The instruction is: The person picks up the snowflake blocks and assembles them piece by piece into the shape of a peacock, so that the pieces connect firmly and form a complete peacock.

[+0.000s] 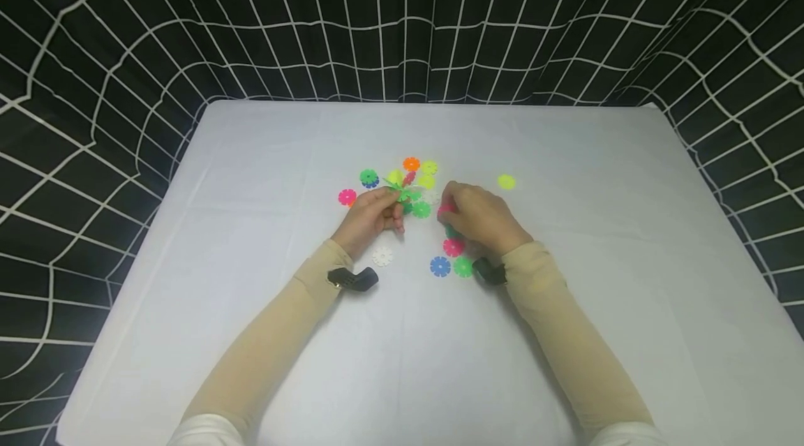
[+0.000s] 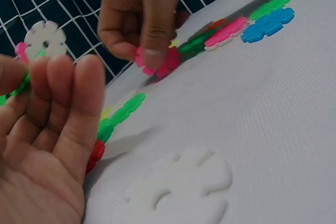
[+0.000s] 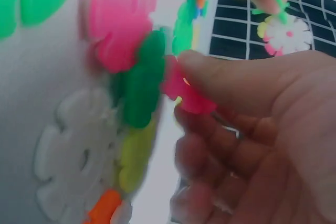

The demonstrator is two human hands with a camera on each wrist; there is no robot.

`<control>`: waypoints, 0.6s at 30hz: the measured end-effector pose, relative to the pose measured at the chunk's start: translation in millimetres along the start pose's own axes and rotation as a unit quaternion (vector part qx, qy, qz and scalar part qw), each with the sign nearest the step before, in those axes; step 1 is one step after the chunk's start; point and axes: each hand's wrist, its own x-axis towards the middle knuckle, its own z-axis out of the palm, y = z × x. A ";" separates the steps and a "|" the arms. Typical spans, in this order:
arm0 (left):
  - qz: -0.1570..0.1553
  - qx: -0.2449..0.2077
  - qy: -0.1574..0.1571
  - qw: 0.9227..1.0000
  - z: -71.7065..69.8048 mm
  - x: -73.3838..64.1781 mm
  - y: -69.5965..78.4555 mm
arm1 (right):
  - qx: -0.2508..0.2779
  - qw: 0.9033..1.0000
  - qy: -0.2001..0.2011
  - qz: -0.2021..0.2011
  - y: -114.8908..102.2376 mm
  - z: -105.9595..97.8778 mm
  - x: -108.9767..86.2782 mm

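Observation:
My left hand pinches a green notched flower disc between thumb and fingertips. Joined to it are a white disc and some pink and yellow pieces, raised off the table. To the right, my right hand holds a pink notched disc by its edge between thumb and index finger. Just beside that hand lie a dark green disc, another pink disc and a yellow one. A loose white disc lies below my left hand.
More discs lie on the white table: an orange one at the back, a lone yellow one to the right, a pink one on the left, blue and green in front. A black grid-patterned curtain surrounds the table.

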 end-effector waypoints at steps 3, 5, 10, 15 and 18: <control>0.008 -0.011 0.016 1.000 0.7 0.1 0.6 | 0.043 0.998 0.012 -0.035 -2.1 -0.5 -0.2; 0.012 -0.018 0.025 0.999 1.3 0.0 1.2 | 0.084 0.994 0.025 -0.066 -4.8 -0.8 -0.5; 0.015 -0.023 0.036 0.999 3.0 -0.1 2.1 | 0.158 0.979 0.077 -0.105 -16.1 0.5 -2.6; 0.015 -0.019 0.038 0.999 2.8 0.1 0.9 | 0.207 0.971 0.088 -0.085 -22.5 3.7 -4.2; 0.014 -0.018 0.036 0.999 1.9 0.7 -0.1 | 0.228 0.966 0.094 -0.079 -24.3 5.3 -4.7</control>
